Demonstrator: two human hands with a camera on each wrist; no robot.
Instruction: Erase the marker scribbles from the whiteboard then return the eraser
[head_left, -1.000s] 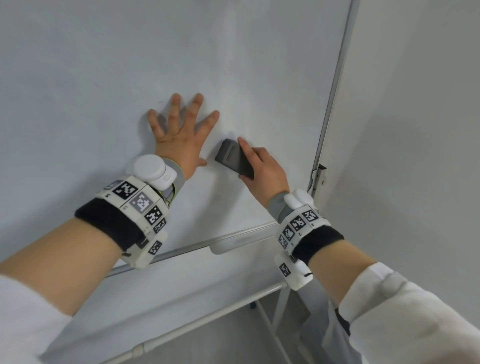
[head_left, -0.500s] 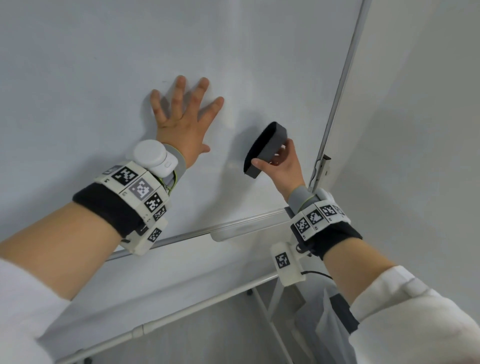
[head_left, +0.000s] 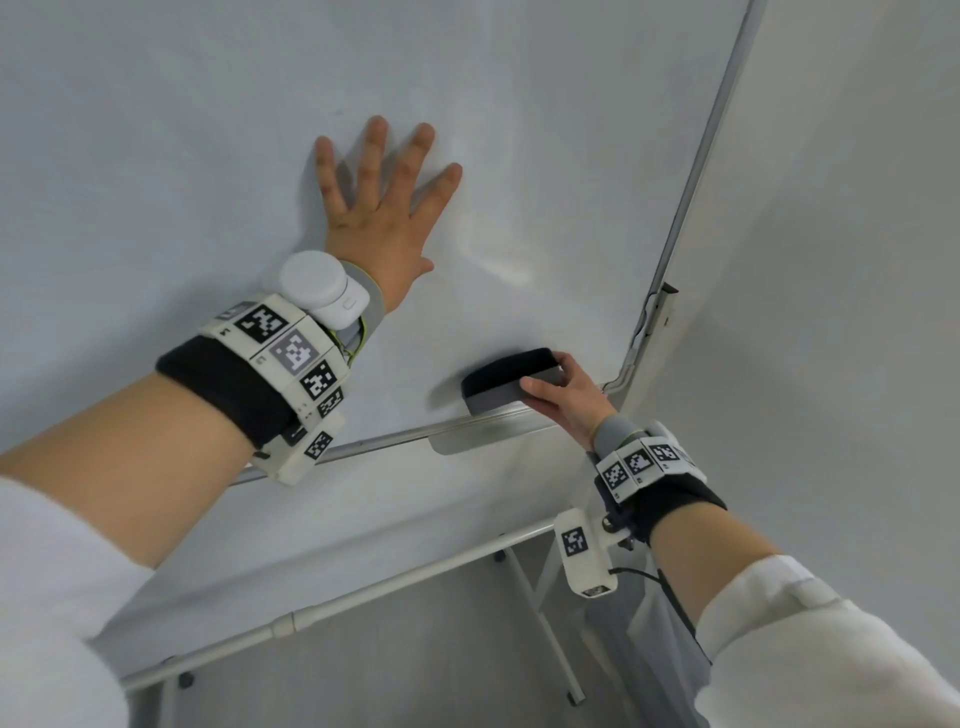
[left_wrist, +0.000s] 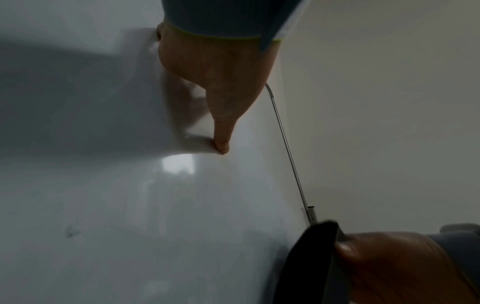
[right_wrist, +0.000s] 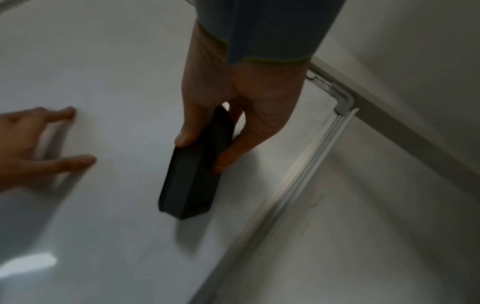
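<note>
The whiteboard (head_left: 519, 130) fills the head view and shows no marker lines there. My left hand (head_left: 382, 208) lies flat on it with fingers spread. My right hand (head_left: 563, 397) grips the eraser (head_left: 511, 379), dark felt over a grey body, held level just above the ledge (head_left: 488, 423) on the board's bottom rail near the lower right corner. In the right wrist view the thumb and fingers clamp the eraser (right_wrist: 192, 174) from both sides. In the left wrist view my left thumb (left_wrist: 221, 127) touches the board, and a faint grey smudge (left_wrist: 71, 232) shows on the surface.
The board's metal frame (head_left: 691, 176) runs up the right side with a corner bracket (head_left: 657, 312). A plain wall (head_left: 831, 260) stands right of it. Below are the stand's crossbar (head_left: 332, 605) and legs (head_left: 540, 613).
My right hand carried the eraser off the board's face, turned it and brought it down to the bottom rail near the right corner. The left hand stayed flat on the board.
</note>
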